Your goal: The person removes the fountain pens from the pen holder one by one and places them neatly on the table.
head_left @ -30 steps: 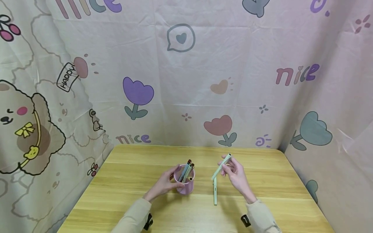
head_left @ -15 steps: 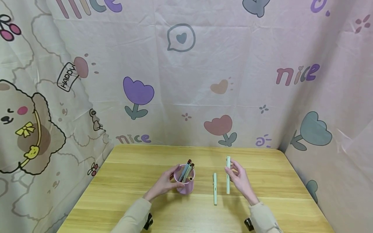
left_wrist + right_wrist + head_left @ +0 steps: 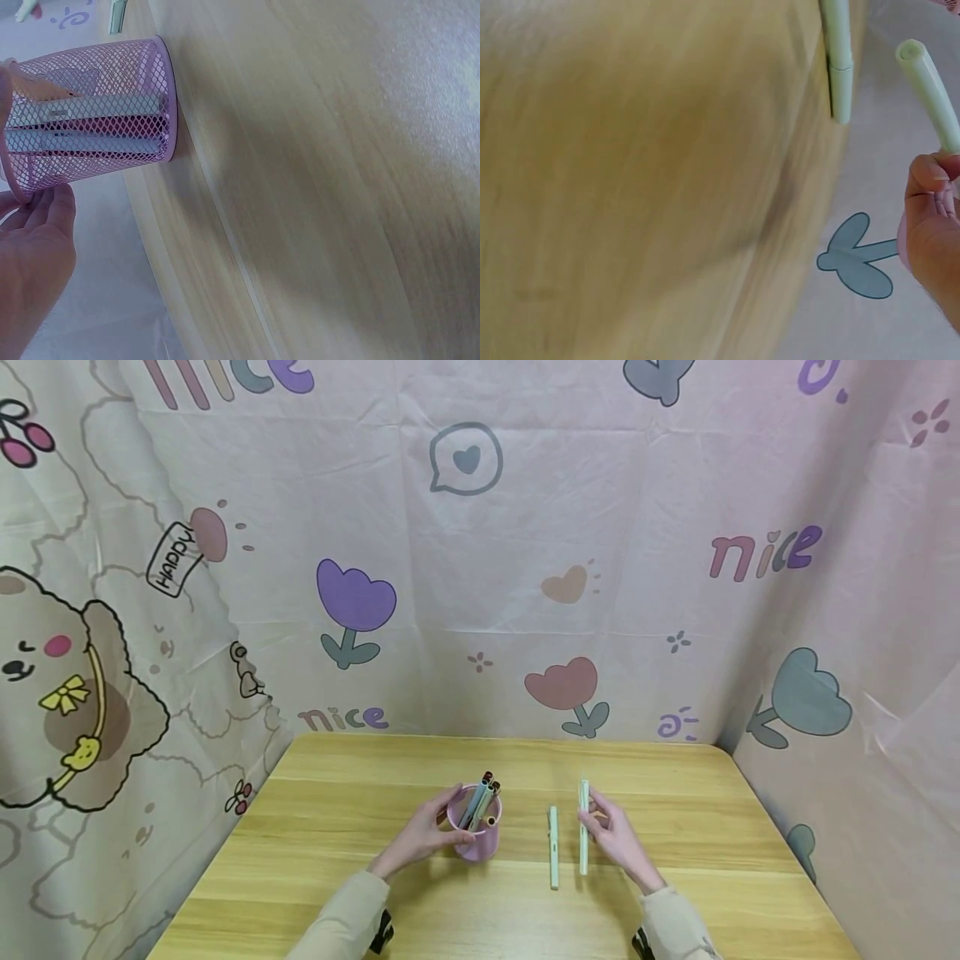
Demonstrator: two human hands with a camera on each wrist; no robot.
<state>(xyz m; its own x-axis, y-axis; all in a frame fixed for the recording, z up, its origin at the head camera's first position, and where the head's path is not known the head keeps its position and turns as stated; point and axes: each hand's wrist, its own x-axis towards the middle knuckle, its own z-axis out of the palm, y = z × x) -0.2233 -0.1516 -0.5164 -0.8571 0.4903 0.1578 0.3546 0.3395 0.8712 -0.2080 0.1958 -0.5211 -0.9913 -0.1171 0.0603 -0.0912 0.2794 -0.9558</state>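
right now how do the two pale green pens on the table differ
The right pen is pinched by the right hand; the left pen lies untouched. The right pen sits farther from the pink mesh cup and reaches farther back than the left pen. Both are pale green, slim and roughly parallel.

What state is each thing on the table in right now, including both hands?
Pink mesh cup: upright on the table, pens standing inside.
Pens in the cup: leaning, tips above the rim.
Left hand: fingers curled round the cup's side.
Green pen on the table: lying flat, untouched.
Second green pen: pinched by the right hand, parallel to the first; contact with the table unclear.
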